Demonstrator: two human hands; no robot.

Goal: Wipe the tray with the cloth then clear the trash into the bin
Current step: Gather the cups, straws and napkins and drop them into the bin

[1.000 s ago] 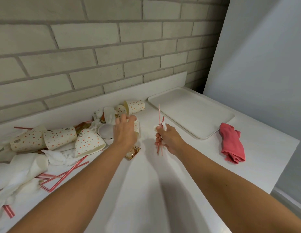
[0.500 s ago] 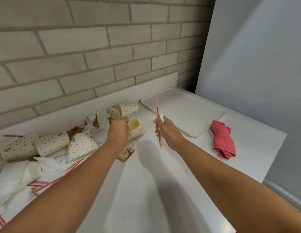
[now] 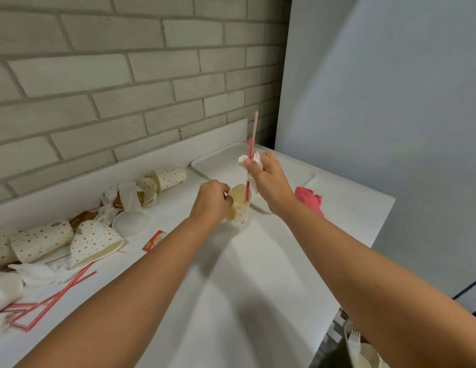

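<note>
My left hand (image 3: 213, 199) grips a dotted paper cup (image 3: 238, 208) by its rim, lifted above the counter. My right hand (image 3: 266, 179) pinches red striped straws (image 3: 251, 147) and a bit of white tissue (image 3: 255, 157); the straws' lower ends reach into the cup. The white tray (image 3: 218, 163) lies behind my hands near the wall. The pink cloth (image 3: 310, 200) lies right of the tray, partly hidden by my right arm. The bin (image 3: 345, 346) shows at the bottom right below the counter, with a white fork and cups inside.
Trash lies on the left of the white counter (image 3: 244, 288): several dotted cups (image 3: 93, 243), crumpled napkins (image 3: 37, 273), a clear lid (image 3: 130, 223), a red sachet (image 3: 153, 240) and red straws (image 3: 53, 296). A brick wall stands behind; a grey panel stands on the right.
My left hand has lifted a cup out of the pile and brought it right. My right hand has raised the straws and tissue over the cup. The view has shifted right.
</note>
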